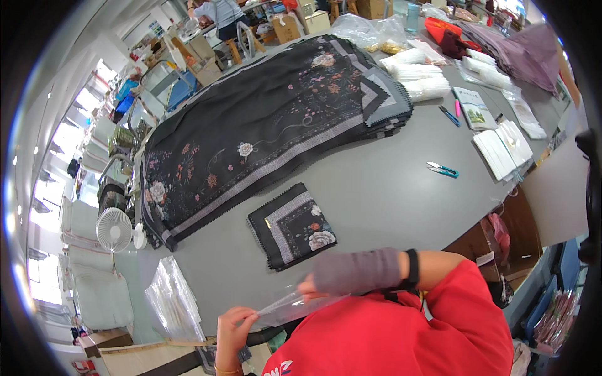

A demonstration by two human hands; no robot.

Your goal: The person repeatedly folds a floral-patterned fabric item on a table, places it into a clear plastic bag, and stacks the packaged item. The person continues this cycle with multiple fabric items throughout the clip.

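Red cloth shirt (395,332) lies nearest; left hand (234,327) pinches clear plastic bag (276,311), right hand (308,287) unclear; probably opening it, next needing parted edges.

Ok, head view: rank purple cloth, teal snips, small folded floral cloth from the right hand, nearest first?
1. Small folded floral cloth: just beyond the right hand.
2. Teal snips: right side of the table.
3. Purple cloth: far right end.
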